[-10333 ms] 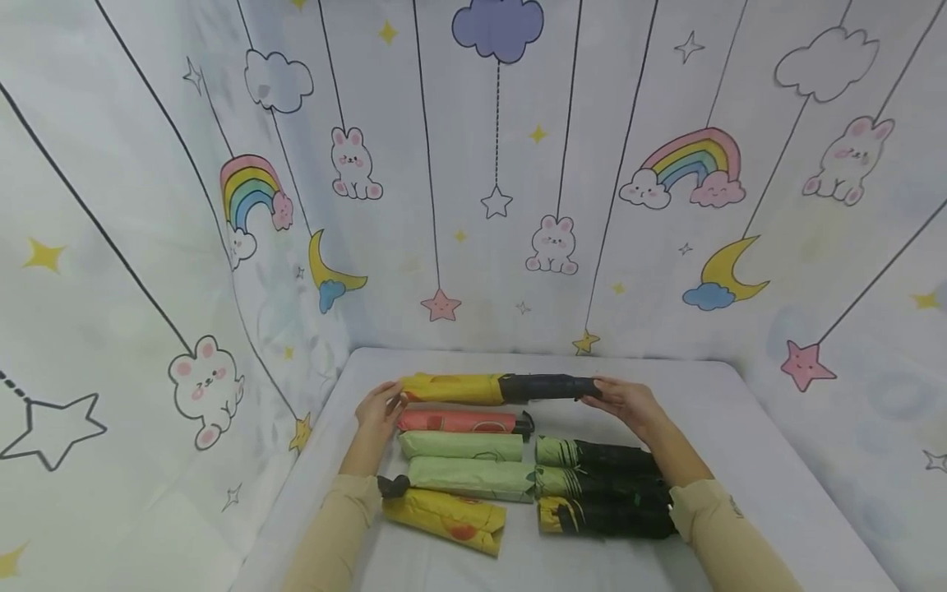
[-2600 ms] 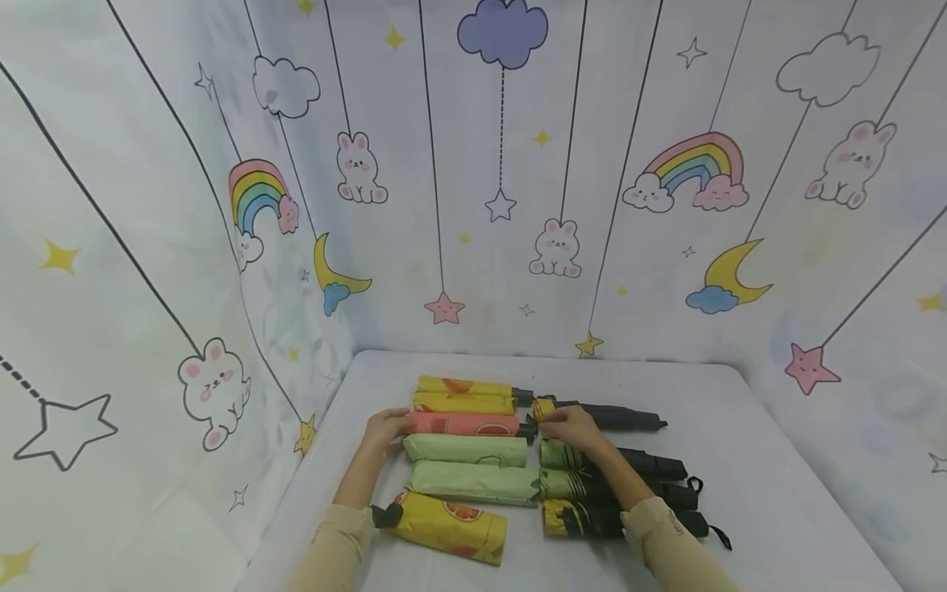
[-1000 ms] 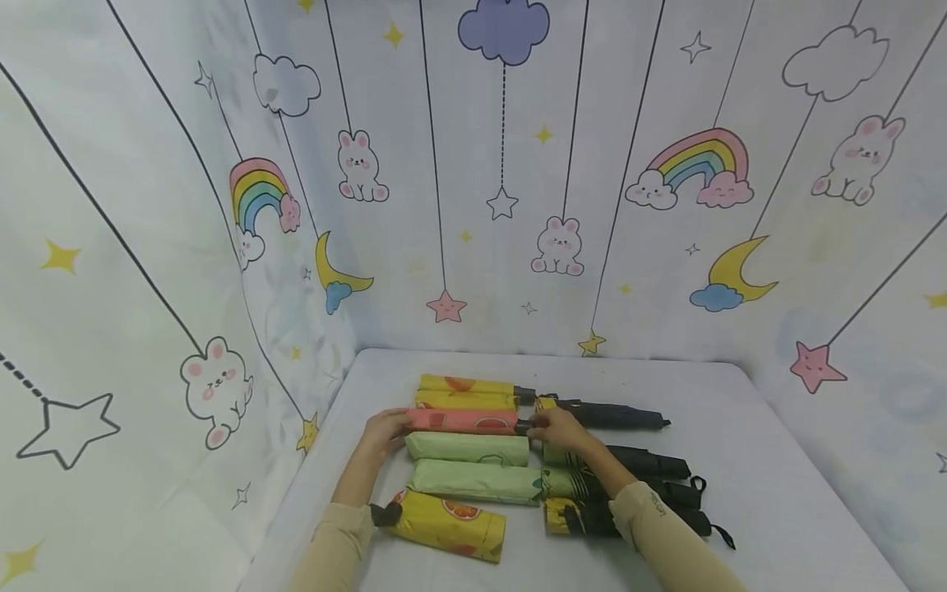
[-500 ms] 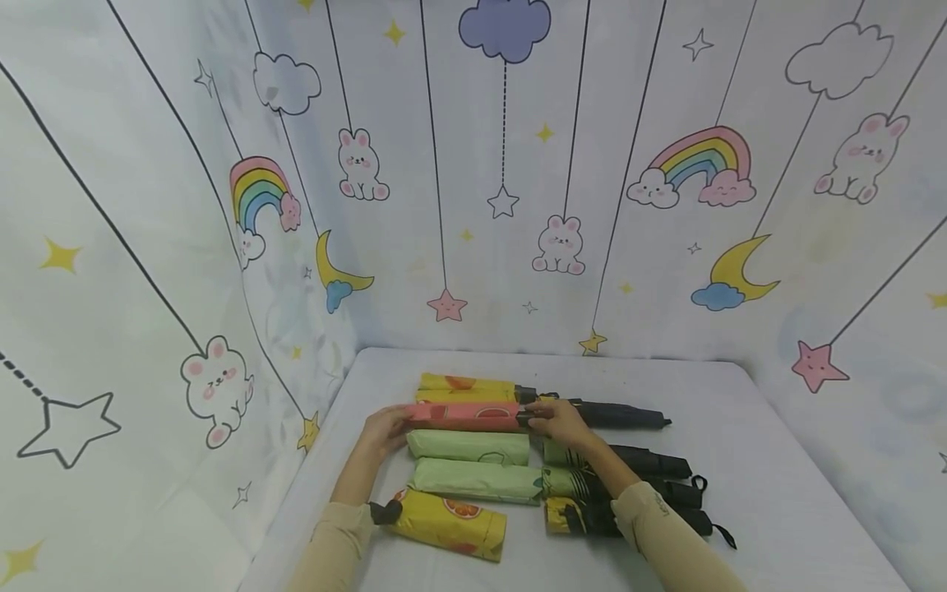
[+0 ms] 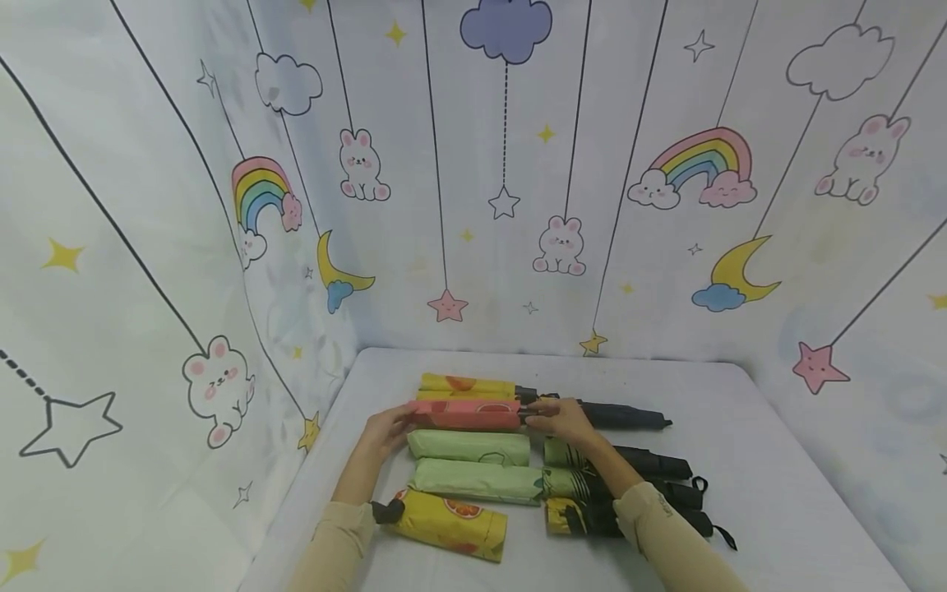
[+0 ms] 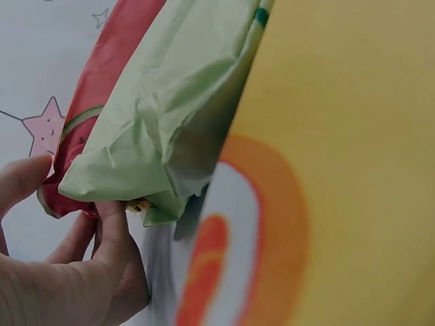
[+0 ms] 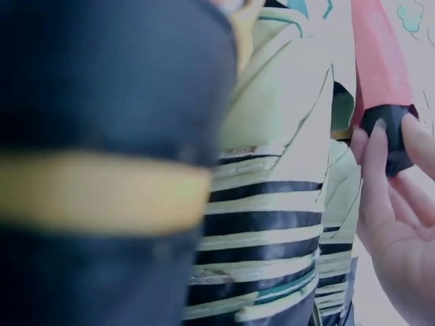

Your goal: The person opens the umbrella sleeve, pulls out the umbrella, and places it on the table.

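Observation:
Both hands hold a folded red umbrella [image 5: 466, 415] with watermelon print, lying crosswise near the back of the row. My left hand [image 5: 388, 427] pinches its left end; in the left wrist view the thumb is on one side and the fingers [image 6: 112, 234] are beneath. My right hand [image 5: 565, 421] grips the black handle [image 7: 387, 132] between thumb and fingers. Just behind, yellow umbrellas [image 5: 466, 383] show partly hidden by the red one. Pale green folded umbrellas [image 5: 469, 446] lie directly in front of it.
To the right lie a dark folded umbrella [image 5: 629, 415] and several green-and-black or yellow-and-black ones [image 5: 651, 460], partly under my right forearm. A yellow umbrella [image 5: 451, 524] with orange print lies at the front left. The white table [image 5: 695, 382] meets patterned cloth walls behind.
Earlier my hands held a yellow-and-black length at the back; then they moved to the red umbrella. Over the last second it has shifted slightly backward, overlapping the yellow ones, gripped by both hands.

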Tool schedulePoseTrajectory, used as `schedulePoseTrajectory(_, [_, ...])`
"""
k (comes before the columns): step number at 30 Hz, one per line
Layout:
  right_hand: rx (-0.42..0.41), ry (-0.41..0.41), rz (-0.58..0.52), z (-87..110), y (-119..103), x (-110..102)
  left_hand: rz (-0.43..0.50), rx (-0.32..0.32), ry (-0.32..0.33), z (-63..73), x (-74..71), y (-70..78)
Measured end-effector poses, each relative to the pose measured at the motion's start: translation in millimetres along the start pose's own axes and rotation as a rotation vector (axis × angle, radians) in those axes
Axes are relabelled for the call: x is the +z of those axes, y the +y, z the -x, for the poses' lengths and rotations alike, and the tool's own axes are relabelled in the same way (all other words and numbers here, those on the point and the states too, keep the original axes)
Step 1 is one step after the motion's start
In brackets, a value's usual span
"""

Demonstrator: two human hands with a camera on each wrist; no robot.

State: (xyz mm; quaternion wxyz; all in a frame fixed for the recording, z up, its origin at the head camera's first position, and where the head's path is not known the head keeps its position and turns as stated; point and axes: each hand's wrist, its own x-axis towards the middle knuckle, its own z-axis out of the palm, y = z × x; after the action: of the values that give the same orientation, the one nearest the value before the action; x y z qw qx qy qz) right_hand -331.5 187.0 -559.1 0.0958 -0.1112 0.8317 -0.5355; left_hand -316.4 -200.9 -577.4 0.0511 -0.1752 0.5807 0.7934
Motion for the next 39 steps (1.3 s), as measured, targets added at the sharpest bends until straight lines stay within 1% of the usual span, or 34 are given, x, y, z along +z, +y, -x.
schedulePoseTrajectory(4, [0.012, -0.053, -0.025, 0.0, 2.2, -2.1, 0.041, 0.008, -0.017, 0.3, 0.8, 0.1])
schedulePoseTrajectory(6, [0.017, -0.068, -0.064, -0.6, 3.9, -3.1, 0.073, 0.016, -0.026, 0.2, 1.9, 0.3])
schedulePoseTrajectory(9, [0.020, -0.075, -0.125, -1.1, 6.1, -4.8, 0.077, 0.039, -0.060, -0.7, 3.1, -0.1])
schedulePoseTrajectory(11, [0.005, -0.090, -0.183, -1.0, 7.0, -5.9, 0.060, 0.065, -0.094, -2.1, 3.7, -1.0])
schedulePoseTrajectory(14, [-0.019, -0.117, -0.218, 0.0, 9.2, -8.2, 0.031, 0.099, -0.136, -3.5, 4.3, -2.2])
schedulePoseTrajectory(16, [-0.024, -0.132, -0.228, 1.0, 10.6, -9.8, 0.007, 0.113, -0.148, -3.8, 5.2, -3.0])
schedulePoseTrajectory(17, [-0.021, -0.132, -0.219, 1.4, 11.1, -10.4, -0.006, 0.111, -0.141, -3.2, 5.6, -3.2])
schedulePoseTrajectory(22, [0.055, -0.082, -0.215, 0.4, 11.5, -11.2, -0.065, 0.085, -0.106, -0.2, 7.5, -4.2])
schedulePoseTrajectory(24, [0.091, -0.048, -0.212, -0.2, 11.0, -11.9, -0.060, 0.072, -0.102, 0.0, 7.8, -4.1])
schedulePoseTrajectory(26, [0.111, -0.023, -0.201, 0.0, 9.6, -12.6, -0.054, 0.061, -0.096, 0.0, 7.3, -3.7])
schedulePoseTrajectory(29, [0.124, -0.004, -0.201, -0.4, 8.4, -13.6, -0.047, 0.046, -0.096, -0.7, 6.0, -3.4])
schedulePoseTrajectory(34, [0.123, 0.000, -0.241, -1.4, 8.3, -13.0, -0.036, 0.028, -0.106, -2.3, 4.3, -2.8])
schedulePoseTrajectory(39, [0.134, 0.012, -0.282, -1.5, 8.4, -12.5, -0.027, 0.031, -0.102, -1.7, 4.4, -1.8])
